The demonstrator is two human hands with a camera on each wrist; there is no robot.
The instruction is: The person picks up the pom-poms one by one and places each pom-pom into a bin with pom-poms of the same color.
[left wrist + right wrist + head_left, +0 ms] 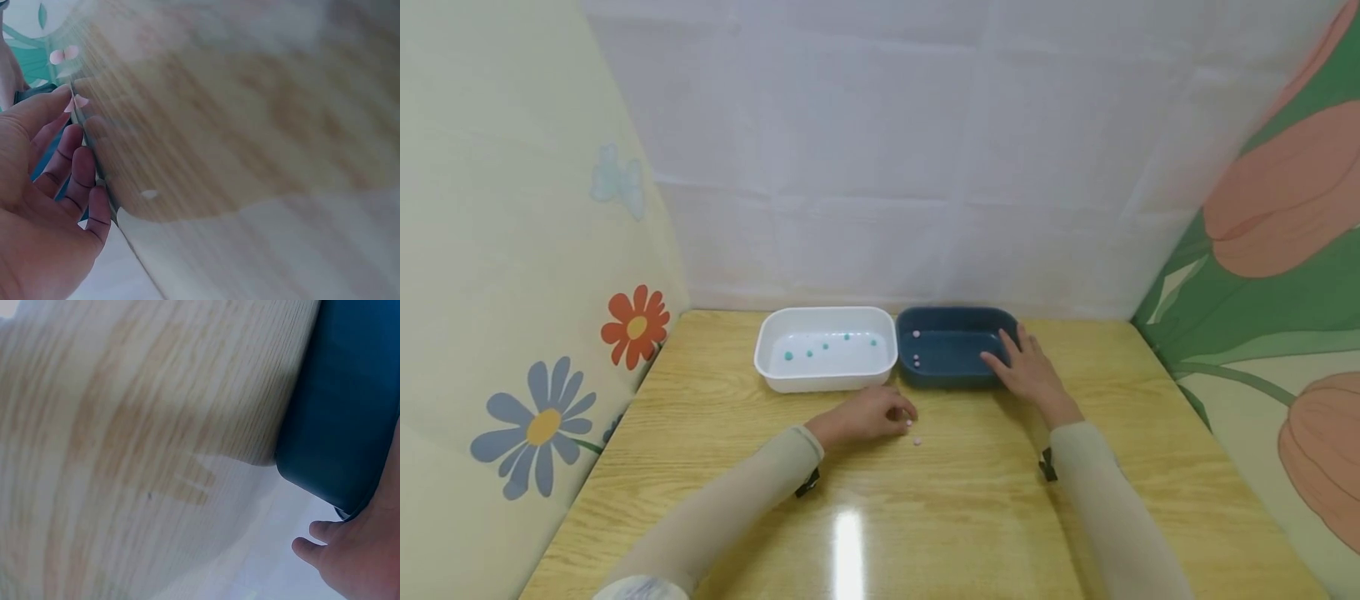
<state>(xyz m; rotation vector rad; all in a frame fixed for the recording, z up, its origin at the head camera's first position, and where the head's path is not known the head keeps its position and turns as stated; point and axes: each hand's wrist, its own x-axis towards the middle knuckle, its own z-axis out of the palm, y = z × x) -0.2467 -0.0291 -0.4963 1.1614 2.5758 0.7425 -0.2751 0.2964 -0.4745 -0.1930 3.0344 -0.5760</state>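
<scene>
My left hand (pixel 868 414) is low over the table, just in front of the two basins. Its thumb and forefinger pinch a small pink bead (pixel 909 423) at their tips; the left wrist view has this bead (pixel 77 102) by the thumb tip, the other fingers loosely bent. Closer to me on the tabletop lies a second pink bead (pixel 917 442). My right hand (pixel 1032 372) rests at the right end of the dark blue basin (pixel 958 381), fingers spread over its rim. In the right wrist view two straight fingers (pixel 309 550) show outside the basin wall.
Inside the blue basin lie several pink beads (pixel 916 334) along its left side. The white basin (pixel 827 383) adjoins it on the left and holds several small green beads (pixel 825 347). Both stand on a glossy wooden table (pixel 955 517), with a white sheet (pixel 880 167) behind.
</scene>
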